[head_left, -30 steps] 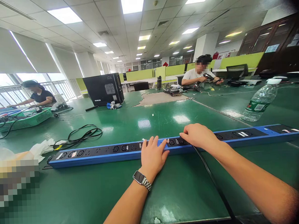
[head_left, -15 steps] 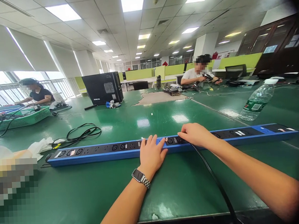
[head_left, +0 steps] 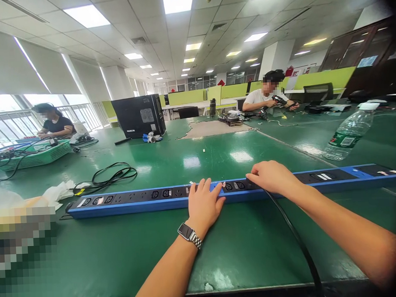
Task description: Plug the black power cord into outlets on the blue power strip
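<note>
A long blue-and-black power strip [head_left: 128, 207] lies across the green table in front of me, with rows of sockets along its top. My left hand [head_left: 203, 203] rests on its middle with fingers spread, and a watch [head_left: 188, 234] is on that wrist. My right hand [head_left: 271, 176] is closed over the strip, right of the left hand, pinching the plug end of a black power cord [head_left: 291, 223]. The plug itself is mostly hidden by my fingers. From under that hand the cord runs down over the table's front edge.
A coiled black cable [head_left: 109, 176] lies behind the strip's left end. A tilted water bottle [head_left: 350, 133] is at right. Farther back are a black computer case [head_left: 137, 116] and a green basket [head_left: 44, 155] of cables. Two people sit at the table; one holds a dark tool [head_left: 279, 101].
My right hand has shifted slightly right along the strip with the cord, uncovering more of a socket. The left hand stays in place on the strip. The view has turned slightly left.
</note>
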{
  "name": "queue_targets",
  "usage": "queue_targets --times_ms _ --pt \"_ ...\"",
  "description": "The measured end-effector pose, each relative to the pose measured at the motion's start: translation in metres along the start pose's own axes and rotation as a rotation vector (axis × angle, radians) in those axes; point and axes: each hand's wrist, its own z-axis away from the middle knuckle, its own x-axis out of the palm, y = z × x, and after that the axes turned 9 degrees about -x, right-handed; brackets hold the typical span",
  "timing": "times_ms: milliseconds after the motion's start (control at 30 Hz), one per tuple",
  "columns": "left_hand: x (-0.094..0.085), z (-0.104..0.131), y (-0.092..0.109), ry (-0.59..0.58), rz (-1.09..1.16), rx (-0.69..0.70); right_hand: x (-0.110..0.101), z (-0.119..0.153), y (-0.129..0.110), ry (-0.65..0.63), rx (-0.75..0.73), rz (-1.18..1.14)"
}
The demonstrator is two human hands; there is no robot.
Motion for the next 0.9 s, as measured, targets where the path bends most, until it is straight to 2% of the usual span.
queue_targets --times_ms 100,267,533,700,900 --pt "0.001 0.0 0.0 0.002 0.0 -0.004 0.001 -0.003 0.004 -0.002 -0.043 -0.044" --pt "0.0 0.001 -0.001 0.006 0.003 0.003 -0.001 -0.007 0.005 -0.035 0.054 0.048" --pt "0.001 0.0 0.0 0.005 -0.007 -0.008 0.005 -0.005 0.02 -0.059 -0.019 -0.109" --pt "0.001 0.0 0.001 -0.004 -0.003 -0.002 0.013 -0.004 0.018 -0.04 -0.03 -0.038" --pt "0.001 0.0 0.003 0.003 -0.014 -0.001 0.009 0.002 0.013 -0.089 -0.018 -0.022"
